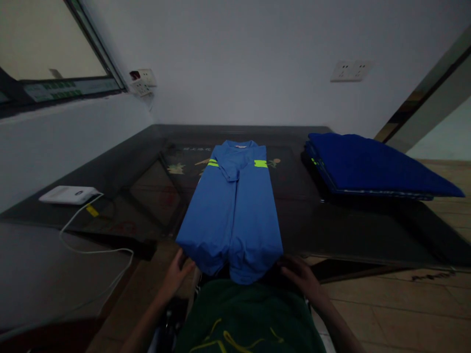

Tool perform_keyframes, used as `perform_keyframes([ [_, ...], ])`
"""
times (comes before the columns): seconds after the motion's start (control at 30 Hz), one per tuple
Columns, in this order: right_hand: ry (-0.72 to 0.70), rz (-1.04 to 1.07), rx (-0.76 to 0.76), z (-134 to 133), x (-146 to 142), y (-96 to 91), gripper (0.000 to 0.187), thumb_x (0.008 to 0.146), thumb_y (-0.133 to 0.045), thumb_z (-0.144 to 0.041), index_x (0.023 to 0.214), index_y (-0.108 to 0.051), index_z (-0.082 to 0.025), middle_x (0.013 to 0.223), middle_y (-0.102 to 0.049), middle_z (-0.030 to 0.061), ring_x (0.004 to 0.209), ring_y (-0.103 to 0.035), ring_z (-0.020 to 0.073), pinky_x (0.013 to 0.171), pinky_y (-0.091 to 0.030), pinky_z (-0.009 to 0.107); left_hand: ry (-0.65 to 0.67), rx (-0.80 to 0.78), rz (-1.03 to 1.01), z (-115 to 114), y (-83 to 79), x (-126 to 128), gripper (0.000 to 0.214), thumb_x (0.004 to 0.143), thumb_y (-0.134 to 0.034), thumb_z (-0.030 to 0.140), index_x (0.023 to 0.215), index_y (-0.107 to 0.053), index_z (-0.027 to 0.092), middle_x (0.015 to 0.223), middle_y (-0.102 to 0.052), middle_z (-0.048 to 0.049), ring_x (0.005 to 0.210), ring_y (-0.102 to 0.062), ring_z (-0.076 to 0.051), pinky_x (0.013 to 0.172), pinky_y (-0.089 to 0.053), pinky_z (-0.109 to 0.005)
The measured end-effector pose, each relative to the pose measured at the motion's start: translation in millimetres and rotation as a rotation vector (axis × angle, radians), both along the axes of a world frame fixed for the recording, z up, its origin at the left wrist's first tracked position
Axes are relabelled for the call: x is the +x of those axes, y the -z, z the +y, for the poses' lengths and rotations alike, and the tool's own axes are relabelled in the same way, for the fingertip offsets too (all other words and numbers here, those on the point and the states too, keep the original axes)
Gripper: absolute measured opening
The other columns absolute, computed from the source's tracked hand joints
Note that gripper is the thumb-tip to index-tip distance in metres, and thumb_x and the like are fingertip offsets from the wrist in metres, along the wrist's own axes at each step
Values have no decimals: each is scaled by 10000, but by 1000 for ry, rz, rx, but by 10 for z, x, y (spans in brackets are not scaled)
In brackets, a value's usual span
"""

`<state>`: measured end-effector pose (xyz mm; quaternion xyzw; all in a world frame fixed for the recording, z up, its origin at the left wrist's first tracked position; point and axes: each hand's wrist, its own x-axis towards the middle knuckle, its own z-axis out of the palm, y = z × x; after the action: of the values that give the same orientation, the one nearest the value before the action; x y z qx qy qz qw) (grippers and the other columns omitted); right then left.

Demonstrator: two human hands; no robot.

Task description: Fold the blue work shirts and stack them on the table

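A blue work shirt [239,211] with yellow-green stripes lies on the dark table, collar at the far end and a sleeve folded across its front. Its near end sags past the table's front edge, close to my body. My left hand [177,272] is at the near left corner, fingertips closed on the cloth and partly hidden by it. At the opposite corner, my right hand [299,275] has its fingers against the shirt's edge, the tips in shadow under the fabric.
A stack of darker blue folded clothes [371,164] rests at the table's right, one corner jutting past the edge. On the left lies a white device [69,195] with a white cable [96,252] hanging off the table [290,223]. A wall with sockets [351,71] stands behind.
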<state>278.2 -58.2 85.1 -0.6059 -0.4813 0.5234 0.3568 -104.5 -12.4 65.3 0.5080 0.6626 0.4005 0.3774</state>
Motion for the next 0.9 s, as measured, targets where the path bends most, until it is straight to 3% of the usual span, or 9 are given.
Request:
perform_keyframes([
  [0.13,-28,168,-57,196,-270,50,684,532,-778,-632,1072,-677,-225,1226,-645,131,1189,-562,321,1058,-384,496,61,-72,-71,1,-86,52,713,521,-745,647,1014,-622,147,1201,-656,-170,1177,-574,-347,1017,-448,-481],
  [0.3,-36,263,-105,100,-470,149,771,517,-818,-590,1142,-643,-173,1260,-624,144,1212,-540,338,1084,-334,523,49,-240,-193,-193,-181,3,717,487,-762,688,947,-671,146,1095,-710,-147,1082,-632,-363,959,-498,-485],
  [0.43,55,317,-109,-170,-526,259,823,576,-794,-594,1245,-568,-171,1326,-573,151,1251,-508,322,1097,-336,492,-50,-176,-324,-436,-240,57,876,508,-795,639,1220,-560,185,1203,-664,-135,1101,-627,-339,943,-518,-452],
  [0.53,166,332,-49,-405,-570,148,934,627,-778,-574,1410,-394,-239,1408,-498,133,1277,-489,294,1088,-366,458,-93,-69,-351,-588,-374,76,924,563,-804,568,1353,-431,269,1222,-651,-101,1071,-642,-311,893,-545,-418],
  [0.67,272,348,39,-653,-614,-172,1043,722,-735,-512,1516,-85,-324,1371,-534,123,1162,-590,263,967,-487,428,70,-107,-216,-679,-669,-57,480,661,-737,564,1009,-667,241,1038,-702,-61,960,-664,-285,833,-552,-373],
  [0.73,306,301,48,-725,-580,-330,922,747,-713,-506,1494,-204,-325,1264,-619,118,1090,-631,261,918,-517,410,188,-162,-213,-683,-807,-143,478,724,-612,658,866,-710,213,933,-714,-69,881,-670,-290,789,-554,-386],
  [0.8,283,195,62,-756,-484,-476,594,754,-694,-518,1286,-545,-300,1151,-680,102,1048,-646,267,898,-526,383,252,-163,-211,-667,-916,-206,544,783,-494,693,895,-733,218,953,-722,-77,892,-669,-298,802,-545,-404],
  [0.83,239,154,71,-758,-413,-548,433,774,-659,-537,1122,-656,-279,1110,-696,95,1028,-654,270,882,-533,375,280,-139,-179,-653,-965,-226,528,794,-495,675,931,-739,228,997,-722,-78,932,-664,-301,834,-535,-404],
  [0.9,113,124,87,-739,-245,-692,376,837,-539,-573,937,-725,-262,1076,-710,83,992,-670,274,840,-550,378,335,-55,-61,-614,-1062,-242,418,788,-582,582,995,-738,254,1073,-713,-71,1003,-647,-289,891,-513,-375],
])
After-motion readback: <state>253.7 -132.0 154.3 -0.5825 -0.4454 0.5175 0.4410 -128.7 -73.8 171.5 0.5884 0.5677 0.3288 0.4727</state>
